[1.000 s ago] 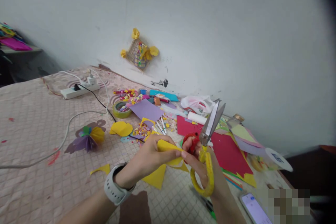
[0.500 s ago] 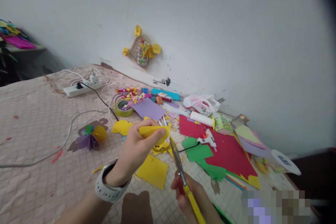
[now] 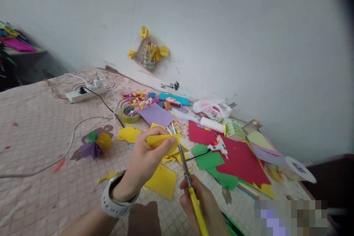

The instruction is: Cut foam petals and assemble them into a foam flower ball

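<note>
My left hand (image 3: 148, 158), with a pale watch on its wrist, pinches a folded piece of yellow paper (image 3: 163, 141) between thumb and fingers. My right hand (image 3: 203, 202) grips a pair of scissors (image 3: 189, 180) with yellow handles. The blades point up and away from me, nearly closed, with their tips at the right edge of the yellow paper. Below my hands lies a yellow sheet (image 3: 163, 181) on the tablecloth, with yellow offcuts (image 3: 171, 158) just behind it. A yellow scrap (image 3: 107, 177) lies by my left wrist.
A purple-and-yellow paper flower (image 3: 95, 145) sits at left, near a power strip (image 3: 87, 94) with cables. Tape (image 3: 129, 113) and purple paper (image 3: 157, 114) lie farther back. At right are red paper (image 3: 240, 162), green paper (image 3: 208, 156), a glue gun (image 3: 219, 146) and a plastic bag (image 3: 212, 108).
The scissor blades have come together at the paper's edge, and the handles have swung slightly left. My left hand keeps its pinch on the yellow paper, almost in place.
</note>
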A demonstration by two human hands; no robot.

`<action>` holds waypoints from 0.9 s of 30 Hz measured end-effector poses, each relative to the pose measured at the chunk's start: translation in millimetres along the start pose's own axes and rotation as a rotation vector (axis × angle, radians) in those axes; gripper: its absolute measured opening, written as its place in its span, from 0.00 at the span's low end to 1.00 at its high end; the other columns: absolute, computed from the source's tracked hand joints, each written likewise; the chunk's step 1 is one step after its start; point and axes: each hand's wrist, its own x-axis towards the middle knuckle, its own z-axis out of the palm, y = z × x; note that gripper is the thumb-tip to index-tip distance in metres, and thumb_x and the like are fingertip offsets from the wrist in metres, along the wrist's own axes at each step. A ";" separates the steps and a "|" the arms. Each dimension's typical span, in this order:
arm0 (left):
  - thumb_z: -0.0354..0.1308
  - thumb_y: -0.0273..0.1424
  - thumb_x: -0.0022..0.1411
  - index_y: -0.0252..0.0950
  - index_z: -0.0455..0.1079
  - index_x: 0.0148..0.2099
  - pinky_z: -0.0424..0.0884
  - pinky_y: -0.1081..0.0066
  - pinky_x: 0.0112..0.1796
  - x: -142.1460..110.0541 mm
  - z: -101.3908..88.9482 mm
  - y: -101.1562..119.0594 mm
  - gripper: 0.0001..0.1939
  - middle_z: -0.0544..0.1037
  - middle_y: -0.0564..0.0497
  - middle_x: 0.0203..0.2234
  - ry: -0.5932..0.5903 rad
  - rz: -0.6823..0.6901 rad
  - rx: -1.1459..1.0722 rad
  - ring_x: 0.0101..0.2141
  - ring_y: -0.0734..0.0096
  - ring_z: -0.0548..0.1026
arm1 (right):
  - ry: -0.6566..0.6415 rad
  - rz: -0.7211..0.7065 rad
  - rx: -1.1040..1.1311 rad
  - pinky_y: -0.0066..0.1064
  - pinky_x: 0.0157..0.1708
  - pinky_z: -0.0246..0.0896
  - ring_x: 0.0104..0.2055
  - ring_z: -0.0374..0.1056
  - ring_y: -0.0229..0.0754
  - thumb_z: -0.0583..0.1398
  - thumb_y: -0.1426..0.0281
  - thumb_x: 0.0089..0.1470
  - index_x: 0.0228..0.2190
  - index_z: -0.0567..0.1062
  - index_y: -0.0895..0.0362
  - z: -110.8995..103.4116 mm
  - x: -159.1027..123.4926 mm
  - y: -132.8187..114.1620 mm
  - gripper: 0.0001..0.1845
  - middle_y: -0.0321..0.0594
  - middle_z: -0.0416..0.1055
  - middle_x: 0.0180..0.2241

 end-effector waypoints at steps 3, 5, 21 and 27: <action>0.63 0.35 0.55 0.34 0.69 0.25 0.58 0.75 0.24 -1.1 1.7 -2.1 0.12 0.67 0.55 0.20 -0.023 -0.018 -0.012 0.22 0.76 0.63 | 0.044 0.043 0.004 0.26 0.21 0.50 0.21 0.56 0.35 0.61 0.48 0.52 0.33 0.68 0.53 4.6 3.3 -4.6 0.22 0.30 0.59 0.22; 0.63 0.35 0.56 0.34 0.68 0.25 0.57 0.75 0.23 -1.7 3.4 -2.8 0.12 0.67 0.55 0.20 -0.041 -0.027 -0.011 0.22 0.77 0.62 | 0.060 0.057 0.027 0.26 0.22 0.50 0.22 0.56 0.35 0.61 0.47 0.51 0.33 0.67 0.54 7.3 6.3 -8.6 0.23 0.30 0.59 0.22; 0.64 0.36 0.55 0.35 0.65 0.24 0.53 0.75 0.22 -7.4 7.7 -6.3 0.14 0.63 0.58 0.18 -0.195 -0.123 -0.145 0.21 0.78 0.58 | -0.041 0.036 0.103 0.27 0.21 0.47 0.22 0.51 0.35 0.55 0.38 0.50 0.32 0.70 0.55 -14.6 5.6 -33.5 0.32 0.31 0.57 0.22; 0.64 0.35 0.56 0.35 0.66 0.26 0.52 0.76 0.22 -6.7 6.8 -4.9 0.13 0.63 0.58 0.19 -0.229 -0.136 -0.183 0.21 0.80 0.58 | -0.038 0.049 0.085 0.29 0.24 0.52 0.26 0.56 0.39 0.55 0.36 0.48 0.31 0.71 0.54 -20.0 6.2 -31.3 0.33 0.34 0.61 0.25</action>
